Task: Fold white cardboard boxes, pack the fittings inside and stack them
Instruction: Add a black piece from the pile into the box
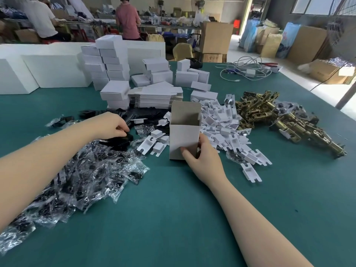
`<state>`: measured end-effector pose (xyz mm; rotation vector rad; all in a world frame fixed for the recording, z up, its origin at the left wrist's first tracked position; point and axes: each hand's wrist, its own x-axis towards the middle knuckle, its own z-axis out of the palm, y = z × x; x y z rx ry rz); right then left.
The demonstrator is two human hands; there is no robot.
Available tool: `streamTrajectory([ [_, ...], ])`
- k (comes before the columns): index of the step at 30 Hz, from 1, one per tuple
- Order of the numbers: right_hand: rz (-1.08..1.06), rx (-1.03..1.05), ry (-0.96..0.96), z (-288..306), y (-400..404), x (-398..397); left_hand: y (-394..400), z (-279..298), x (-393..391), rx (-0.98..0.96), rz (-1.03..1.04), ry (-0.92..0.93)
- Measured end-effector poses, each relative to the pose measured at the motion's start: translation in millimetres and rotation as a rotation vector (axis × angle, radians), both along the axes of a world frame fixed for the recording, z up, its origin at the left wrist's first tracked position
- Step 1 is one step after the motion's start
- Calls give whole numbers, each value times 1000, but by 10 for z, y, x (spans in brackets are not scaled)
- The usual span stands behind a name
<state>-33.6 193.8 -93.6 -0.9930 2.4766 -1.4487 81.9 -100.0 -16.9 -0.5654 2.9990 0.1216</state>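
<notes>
While the right hand (202,157) grips the upright white cardboard box (184,137) low at its corner on the green table (173,218), its open top could tip (thin card, light and hollow). The left hand (113,125) has its fingers curled on a flat black piece (123,139) beside crinkly clear bags (77,180).

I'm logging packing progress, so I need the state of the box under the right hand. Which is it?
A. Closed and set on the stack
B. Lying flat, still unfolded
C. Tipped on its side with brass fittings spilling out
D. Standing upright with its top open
D. The white box stands upright on the green table, its top flaps up and its brown inside showing, while the right hand holds its lower corner.
</notes>
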Motion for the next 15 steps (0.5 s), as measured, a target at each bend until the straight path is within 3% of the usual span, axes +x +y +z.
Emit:
streamTrajectory([
  [10, -10, -5, -13, 9, -10, -1, -108, 87, 22, 30, 36, -14],
  [15, -6, -9, -23, 9, -8, -3, -176, 211, 48, 165, 130, 64],
])
